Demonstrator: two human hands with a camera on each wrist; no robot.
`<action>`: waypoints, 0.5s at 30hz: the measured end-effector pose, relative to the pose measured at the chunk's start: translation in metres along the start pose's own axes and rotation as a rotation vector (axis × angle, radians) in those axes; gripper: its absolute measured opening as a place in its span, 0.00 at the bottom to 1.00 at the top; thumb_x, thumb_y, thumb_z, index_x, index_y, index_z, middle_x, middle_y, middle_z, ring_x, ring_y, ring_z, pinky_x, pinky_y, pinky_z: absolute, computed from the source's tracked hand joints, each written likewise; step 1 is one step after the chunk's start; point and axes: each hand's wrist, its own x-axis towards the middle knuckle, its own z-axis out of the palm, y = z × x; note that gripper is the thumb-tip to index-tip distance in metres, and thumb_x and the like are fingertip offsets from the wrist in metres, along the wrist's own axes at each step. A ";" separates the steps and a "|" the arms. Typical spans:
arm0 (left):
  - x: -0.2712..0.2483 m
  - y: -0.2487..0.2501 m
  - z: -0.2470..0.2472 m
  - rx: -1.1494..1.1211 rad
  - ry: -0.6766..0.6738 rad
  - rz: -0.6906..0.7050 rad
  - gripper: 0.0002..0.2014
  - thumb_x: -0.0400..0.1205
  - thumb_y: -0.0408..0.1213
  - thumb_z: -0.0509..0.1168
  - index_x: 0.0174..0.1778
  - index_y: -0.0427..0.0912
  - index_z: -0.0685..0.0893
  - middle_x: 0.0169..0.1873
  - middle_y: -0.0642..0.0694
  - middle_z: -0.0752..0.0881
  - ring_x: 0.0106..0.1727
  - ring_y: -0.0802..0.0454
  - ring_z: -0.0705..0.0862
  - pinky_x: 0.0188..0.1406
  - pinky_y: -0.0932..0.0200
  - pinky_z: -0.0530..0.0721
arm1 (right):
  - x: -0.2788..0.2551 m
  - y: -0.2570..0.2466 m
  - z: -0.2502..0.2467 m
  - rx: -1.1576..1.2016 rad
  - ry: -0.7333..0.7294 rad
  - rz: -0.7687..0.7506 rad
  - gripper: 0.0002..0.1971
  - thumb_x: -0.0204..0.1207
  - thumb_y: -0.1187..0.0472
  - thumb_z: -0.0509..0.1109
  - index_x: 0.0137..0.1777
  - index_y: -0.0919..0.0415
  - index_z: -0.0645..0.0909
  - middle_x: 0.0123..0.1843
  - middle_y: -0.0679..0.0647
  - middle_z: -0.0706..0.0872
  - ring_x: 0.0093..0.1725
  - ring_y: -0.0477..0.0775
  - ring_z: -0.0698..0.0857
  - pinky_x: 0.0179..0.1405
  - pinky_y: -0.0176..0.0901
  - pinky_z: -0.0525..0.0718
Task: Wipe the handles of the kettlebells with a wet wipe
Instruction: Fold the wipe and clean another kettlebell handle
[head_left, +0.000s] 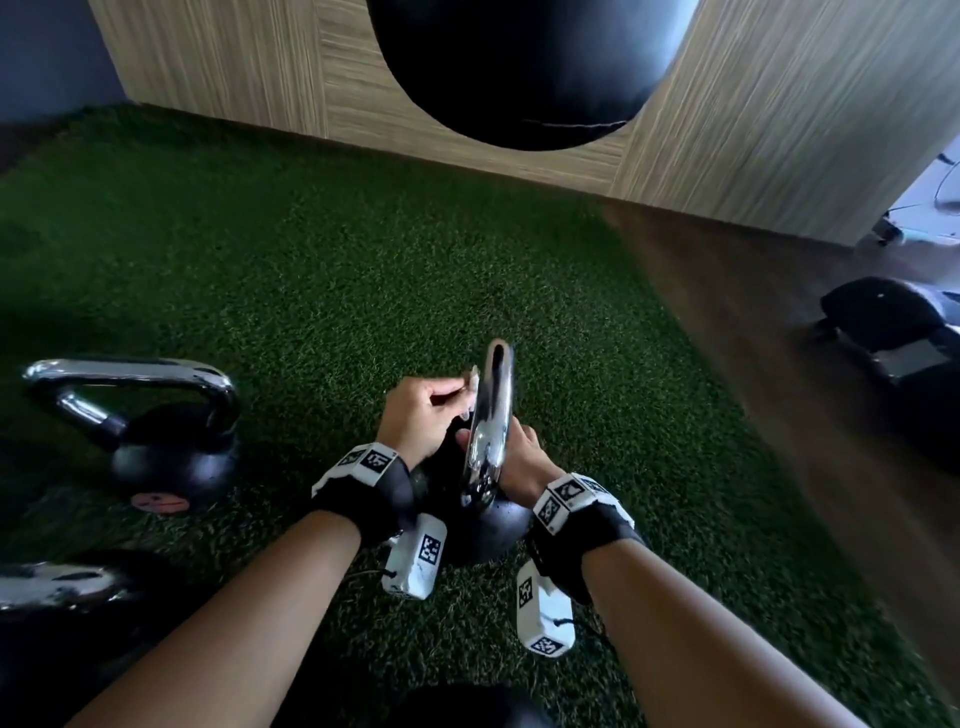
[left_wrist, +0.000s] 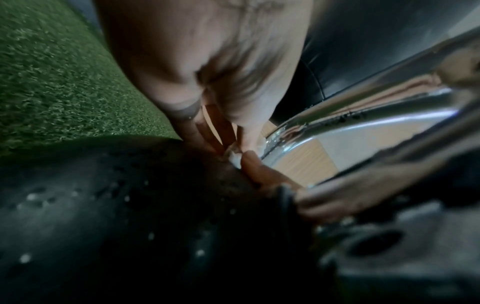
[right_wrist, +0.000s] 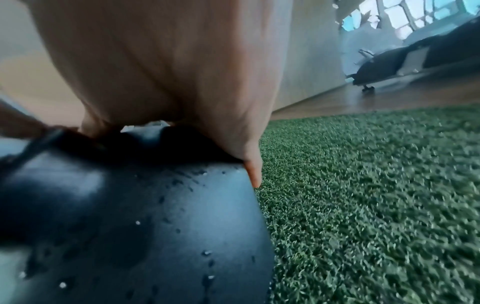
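Note:
A black kettlebell (head_left: 491, 535) with a chrome handle (head_left: 493, 410) stands on green turf in front of me. My left hand (head_left: 457, 395) pinches a small white wet wipe (head_left: 472, 378) against the left side of the handle's top. The left wrist view shows the wipe (left_wrist: 237, 160) between my fingertips, touching the chrome handle (left_wrist: 350, 115). My right hand (head_left: 522, 457) holds the kettlebell at the foot of the handle on the right. In the right wrist view, the right palm (right_wrist: 155, 72) lies over the wet-speckled black body (right_wrist: 130, 216), with the little finger down its side.
A second kettlebell (head_left: 171, 452) stands at the left, and a third kettlebell (head_left: 62, 587) at the lower left edge. A black punching bag (head_left: 519, 67) hangs ahead before a wood-panel wall. Right of the turf (head_left: 311, 260) lies a wooden floor (head_left: 727, 291) with black gym equipment (head_left: 893, 332).

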 end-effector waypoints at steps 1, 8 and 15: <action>0.001 0.002 -0.001 -0.016 -0.003 0.000 0.15 0.81 0.34 0.76 0.62 0.31 0.90 0.59 0.39 0.92 0.59 0.51 0.91 0.63 0.66 0.83 | 0.001 0.001 0.000 -0.011 -0.014 -0.011 0.36 0.76 0.35 0.69 0.80 0.46 0.65 0.79 0.58 0.71 0.79 0.66 0.67 0.81 0.65 0.67; 0.012 0.016 -0.002 -0.121 0.039 0.097 0.13 0.83 0.30 0.72 0.64 0.39 0.91 0.54 0.46 0.94 0.48 0.62 0.92 0.48 0.77 0.85 | 0.000 0.003 0.000 -0.011 0.024 -0.026 0.35 0.78 0.36 0.69 0.81 0.49 0.66 0.77 0.59 0.72 0.78 0.65 0.69 0.80 0.64 0.70; 0.026 0.025 -0.018 -0.346 -0.117 0.009 0.15 0.83 0.34 0.74 0.66 0.38 0.90 0.60 0.45 0.92 0.62 0.51 0.91 0.67 0.50 0.88 | -0.002 0.003 0.000 0.046 0.020 -0.011 0.37 0.76 0.35 0.71 0.82 0.45 0.66 0.78 0.57 0.69 0.79 0.64 0.68 0.81 0.64 0.69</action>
